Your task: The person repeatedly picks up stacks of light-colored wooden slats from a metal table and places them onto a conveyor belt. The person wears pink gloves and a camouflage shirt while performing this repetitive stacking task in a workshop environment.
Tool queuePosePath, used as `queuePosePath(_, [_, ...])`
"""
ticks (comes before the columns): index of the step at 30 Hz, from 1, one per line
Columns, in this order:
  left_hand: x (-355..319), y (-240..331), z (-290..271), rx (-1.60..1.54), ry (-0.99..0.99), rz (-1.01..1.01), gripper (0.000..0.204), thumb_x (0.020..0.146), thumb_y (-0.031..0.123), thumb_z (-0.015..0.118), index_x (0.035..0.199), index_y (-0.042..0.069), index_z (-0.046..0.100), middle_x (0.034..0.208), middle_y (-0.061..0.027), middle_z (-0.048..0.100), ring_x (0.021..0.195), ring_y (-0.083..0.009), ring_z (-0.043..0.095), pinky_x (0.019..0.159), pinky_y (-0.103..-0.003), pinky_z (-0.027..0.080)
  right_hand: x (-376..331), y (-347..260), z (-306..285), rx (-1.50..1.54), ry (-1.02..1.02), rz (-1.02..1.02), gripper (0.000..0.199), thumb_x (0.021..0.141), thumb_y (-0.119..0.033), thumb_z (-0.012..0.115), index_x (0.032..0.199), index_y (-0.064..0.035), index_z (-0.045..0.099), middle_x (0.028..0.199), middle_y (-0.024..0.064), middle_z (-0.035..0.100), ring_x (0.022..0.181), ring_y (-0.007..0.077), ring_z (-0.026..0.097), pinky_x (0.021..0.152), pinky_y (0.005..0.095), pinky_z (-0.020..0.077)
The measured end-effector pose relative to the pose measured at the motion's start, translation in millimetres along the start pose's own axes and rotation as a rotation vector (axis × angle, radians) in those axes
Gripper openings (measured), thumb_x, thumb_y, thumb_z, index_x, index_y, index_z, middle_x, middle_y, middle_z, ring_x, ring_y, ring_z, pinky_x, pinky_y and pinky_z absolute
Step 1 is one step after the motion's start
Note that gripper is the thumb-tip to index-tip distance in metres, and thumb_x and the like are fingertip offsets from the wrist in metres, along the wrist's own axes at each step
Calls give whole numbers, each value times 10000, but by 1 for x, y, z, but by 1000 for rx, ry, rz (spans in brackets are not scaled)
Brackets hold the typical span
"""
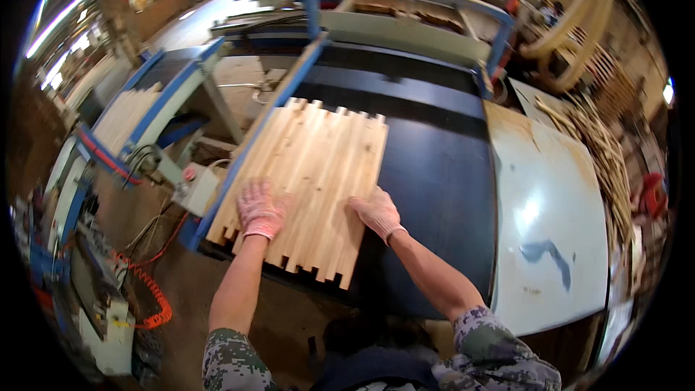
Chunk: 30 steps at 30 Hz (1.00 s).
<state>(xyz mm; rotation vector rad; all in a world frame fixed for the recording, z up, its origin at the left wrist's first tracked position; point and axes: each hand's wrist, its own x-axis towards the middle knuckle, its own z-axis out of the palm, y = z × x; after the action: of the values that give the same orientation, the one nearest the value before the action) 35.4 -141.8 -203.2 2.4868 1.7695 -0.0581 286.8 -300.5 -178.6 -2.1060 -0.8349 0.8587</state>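
Observation:
Several pale wooden slats (311,166) lie side by side as one panel on a black conveyor belt (434,166), their ends uneven. My left hand (259,210), in a pinkish knit glove, rests flat on the slats near the panel's left front. My right hand (376,211), also gloved, presses flat on the panel's right edge. Neither hand grips anything. Both forearms come up from the lower edge in camouflage sleeves.
A blue metal rail (268,123) runs along the belt's left side, with a grey control box with a red button (195,187) below it. A pale metal cover (550,217) flanks the belt on the right. More slats (123,119) lie stacked at left; thin wood strips (601,152) pile at right.

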Motion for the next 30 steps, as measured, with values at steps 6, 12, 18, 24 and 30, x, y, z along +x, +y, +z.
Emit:
queuePosePath(6, [25, -36, 36, -138, 225, 247, 687, 1040, 513, 647, 1459, -32, 621, 1540, -252, 595, 1454, -430, 506, 1271, -524, 352, -10, 77, 4, -23, 142, -358, 533, 932, -343, 764, 1333, -4, 673, 1185, 192, 777, 1107, 325, 740, 984, 417, 584])
queuePosePath(12, [20, 27, 4, -263, 319, 316, 659, 1050, 473, 640, 1458, -45, 618, 1506, -247, 621, 1413, -409, 551, 1231, -511, 401, -149, 138, -22, 547, -457, -354, 265, 934, -160, 691, 1123, 7, 609, 927, 21, 564, 937, 116, 521, 835, 342, 486])
queuePosePath(18, [-82, 171, -48, -832, 361, 595, 632, 1060, 432, 633, 1457, -59, 614, 1472, -241, 647, 1372, -389, 597, 1192, -497, 450, -304, 271, -58, 737, -623, -153, 318, 1007, -245, 625, 830, -91, 411, 759, -19, 398, 695, 114, 452, 606, 335, 386])
queuePosePath(24, [-251, 315, -31, -1443, -468, 893, 604, 1070, 392, 625, 1456, -73, 611, 1438, -236, 673, 1330, -369, 642, 1152, -484, 500, -485, 440, -91, 422, 115, 705, 655, 928, -488, 679, 1412, -47, 705, 1383, 171, 737, 1237, 327, 706, 1003, 457, 574])
queuePosePath(30, [-466, 440, 38, -1145, -1495, 1091, 497, 1074, 246, 639, 1477, -44, 629, 1329, -165, 739, 1215, -253, 703, 1094, -397, 545, -673, 616, -8, 647, 592, 1176, 607, 904, -474, 661, 1274, -3, 763, 1249, 239, 769, 1160, 380, 728, 983, 482, 551])
